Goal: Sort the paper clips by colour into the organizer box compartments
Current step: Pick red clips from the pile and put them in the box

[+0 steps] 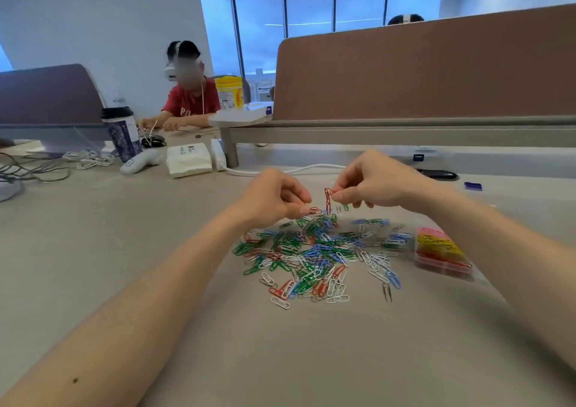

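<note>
A loose pile of paper clips [318, 253] in red, green, blue, white and silver lies on the beige table. My right hand [374, 185] pinches a red paper clip [328, 200] that hangs above the pile's far edge. Just left of it, my left hand [274, 199] pinches another red clip [314, 210] at the top of the pile. The clear organizer box [442, 255] stands to the right of the pile. Its compartments hold pink, yellow and red clips.
A brown desk divider [436, 69] rises behind the pile. A white cable [280, 171], a tissue pack [188, 160], a white handheld device [140, 162] and a dark cup [123, 135] sit at the far left. Another person sits beyond them.
</note>
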Demonstrator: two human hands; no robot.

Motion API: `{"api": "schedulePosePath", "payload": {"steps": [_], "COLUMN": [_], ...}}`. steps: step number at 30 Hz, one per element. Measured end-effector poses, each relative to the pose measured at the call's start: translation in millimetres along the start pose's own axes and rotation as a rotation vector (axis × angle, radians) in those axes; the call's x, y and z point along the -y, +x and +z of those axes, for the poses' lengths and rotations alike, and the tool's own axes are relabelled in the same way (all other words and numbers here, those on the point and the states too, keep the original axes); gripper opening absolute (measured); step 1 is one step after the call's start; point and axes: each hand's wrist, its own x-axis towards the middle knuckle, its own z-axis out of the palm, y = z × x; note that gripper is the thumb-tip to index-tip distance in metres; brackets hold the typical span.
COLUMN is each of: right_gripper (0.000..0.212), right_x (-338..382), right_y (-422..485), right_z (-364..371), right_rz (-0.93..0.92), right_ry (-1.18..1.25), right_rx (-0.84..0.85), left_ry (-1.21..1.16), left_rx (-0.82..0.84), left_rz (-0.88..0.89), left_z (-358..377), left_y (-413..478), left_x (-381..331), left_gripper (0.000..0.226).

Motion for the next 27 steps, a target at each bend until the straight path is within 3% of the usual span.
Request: {"api": "schedulePosePath", "payload": {"steps": [13, 20, 27], "right_gripper": [0.006, 0.01, 0.009], "right_x": [-54.2, -66.8, -69.1], "right_y": [-87.7, -95.5, -92.1], "right_z": [-67.4, -65.3, -59.5], "right_rz": [0.166, 0.263, 0.277], "right_ry": [-0.175, -0.341, -0.372], "right_rx": [0.039, 0.218, 0.282], "left_ry": [0.018, 0.104, 0.171], "left_rx": [0.21, 0.325, 0.331], "left_rz": [0.295, 0.318, 0.326], "left_z": [89.9, 109.8, 113.3], "left_y": [17.3, 22.5, 30.1], "left_x": [-82.7, -90.7, -88.6], "left_gripper": [0.015, 0.019, 0.02]}}
